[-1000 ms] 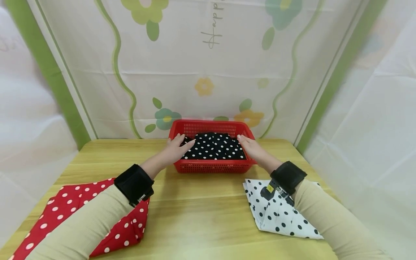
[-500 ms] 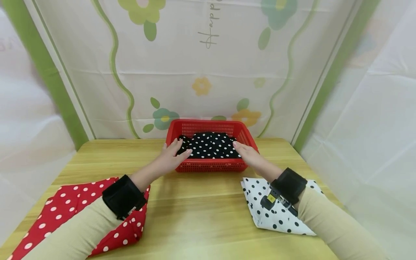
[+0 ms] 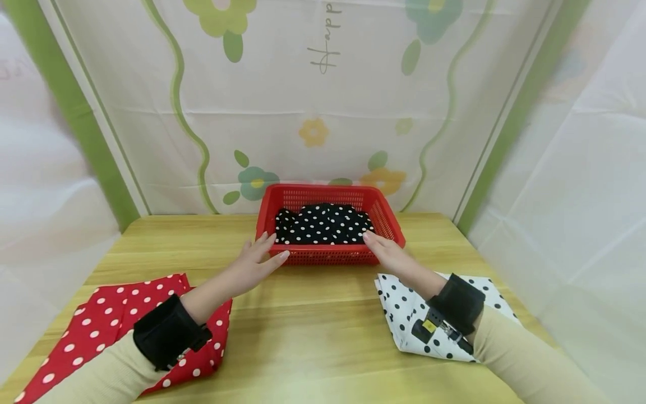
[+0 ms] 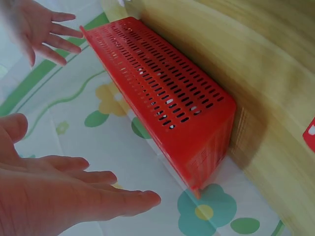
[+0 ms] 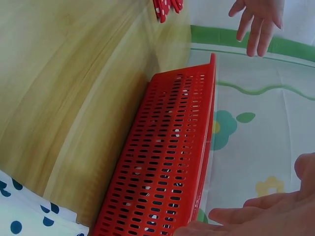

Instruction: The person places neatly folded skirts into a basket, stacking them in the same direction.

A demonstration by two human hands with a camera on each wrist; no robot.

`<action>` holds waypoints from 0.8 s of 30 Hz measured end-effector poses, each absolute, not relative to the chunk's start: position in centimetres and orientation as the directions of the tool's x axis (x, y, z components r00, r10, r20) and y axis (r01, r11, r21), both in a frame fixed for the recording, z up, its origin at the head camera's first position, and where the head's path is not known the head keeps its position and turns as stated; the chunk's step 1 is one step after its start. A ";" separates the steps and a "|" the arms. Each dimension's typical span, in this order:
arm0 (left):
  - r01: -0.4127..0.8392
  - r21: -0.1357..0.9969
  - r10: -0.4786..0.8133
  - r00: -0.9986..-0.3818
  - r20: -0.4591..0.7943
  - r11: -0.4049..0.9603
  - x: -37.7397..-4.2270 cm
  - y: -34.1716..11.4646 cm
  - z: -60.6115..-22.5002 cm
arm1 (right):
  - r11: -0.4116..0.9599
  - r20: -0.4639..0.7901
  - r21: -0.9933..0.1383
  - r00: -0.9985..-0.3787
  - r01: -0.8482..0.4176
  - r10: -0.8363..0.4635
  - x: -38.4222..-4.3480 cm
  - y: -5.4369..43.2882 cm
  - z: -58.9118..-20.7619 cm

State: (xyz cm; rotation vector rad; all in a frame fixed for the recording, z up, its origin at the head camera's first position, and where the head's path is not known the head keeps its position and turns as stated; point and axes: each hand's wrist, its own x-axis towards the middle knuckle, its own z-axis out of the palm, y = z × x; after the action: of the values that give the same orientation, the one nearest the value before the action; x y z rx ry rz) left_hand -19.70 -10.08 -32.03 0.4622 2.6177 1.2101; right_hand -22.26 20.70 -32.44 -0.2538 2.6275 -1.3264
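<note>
A red slotted plastic basket [image 3: 333,255] stands at the back of the wooden table. Inside it lies a bunched black cloth with white dots [image 3: 325,224]. My left hand [image 3: 252,266] is at the basket's near left corner, fingers spread and straight, holding nothing. At the near right corner my right hand [image 3: 391,255] has its fingers extended, also with nothing in them. In the left wrist view, the left hand [image 4: 64,191] hovers apart from the basket [image 4: 157,83]. The right wrist view has the right hand [image 5: 275,211] beside the basket wall [image 5: 162,147], palm side toward the basket.
A folded red cloth with white dots [image 3: 101,320] lies on the table's left, under the left forearm. On the right, a folded white cloth with black dots [image 3: 398,303] lies beneath the right forearm. A flower-printed curtain [image 3: 313,90] hangs behind the table [image 3: 303,336].
Both hands have drawn back toward the near side of the basket, the left more so, ending away from over the black cloth. The basket and the cloths stay in place.
</note>
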 end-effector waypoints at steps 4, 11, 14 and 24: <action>0.166 0.778 0.374 -0.923 -0.094 0.606 -19.1 -10.0 -32.2 | 0.578 -0.097 -0.814 -0.965 -0.063 -0.243 -21.9 20.8 -32.5; 0.159 0.779 0.374 -0.922 -0.102 0.606 -18.5 -10.2 -32.8 | 0.555 -0.110 -0.829 -0.954 -0.066 -0.278 -21.3 20.9 -32.7; 0.170 0.771 0.377 -0.921 -0.097 0.614 -18.3 -10.4 -33.1 | 0.562 -0.122 -0.825 -0.952 -0.060 -0.281 -21.0 21.0 -32.9; 0.158 0.757 0.362 -0.926 -0.110 0.634 -17.2 -11.2 -34.5 | 0.589 -0.157 -0.808 -0.954 -0.025 -0.256 -20.2 21.0 -34.1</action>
State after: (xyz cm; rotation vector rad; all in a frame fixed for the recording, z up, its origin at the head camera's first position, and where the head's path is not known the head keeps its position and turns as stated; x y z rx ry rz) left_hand -17.19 -11.22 -34.50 0.4223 2.6053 1.1717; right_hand -20.20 21.00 -34.13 -0.2313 2.5632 -1.2973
